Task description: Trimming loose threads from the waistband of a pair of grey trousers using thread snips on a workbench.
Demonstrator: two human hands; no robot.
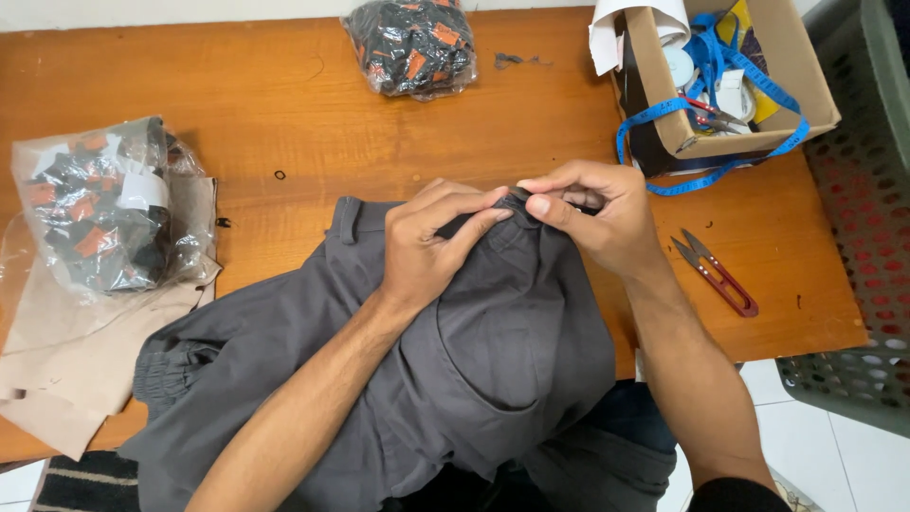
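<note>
Your left hand [431, 248] lies palm down, fingers stretched toward your right, thumb and forefinger pinched together. Your right hand [597, 220] meets it fingertip to fingertip, thumb pressed forward, fingers curled. Both forearms are bare and angle inward, wrists slightly bent.

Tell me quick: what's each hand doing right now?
Left hand: closed, pinching the waistband of the grey trousers.
Right hand: closed, pinching the same waistband beside it.
</note>
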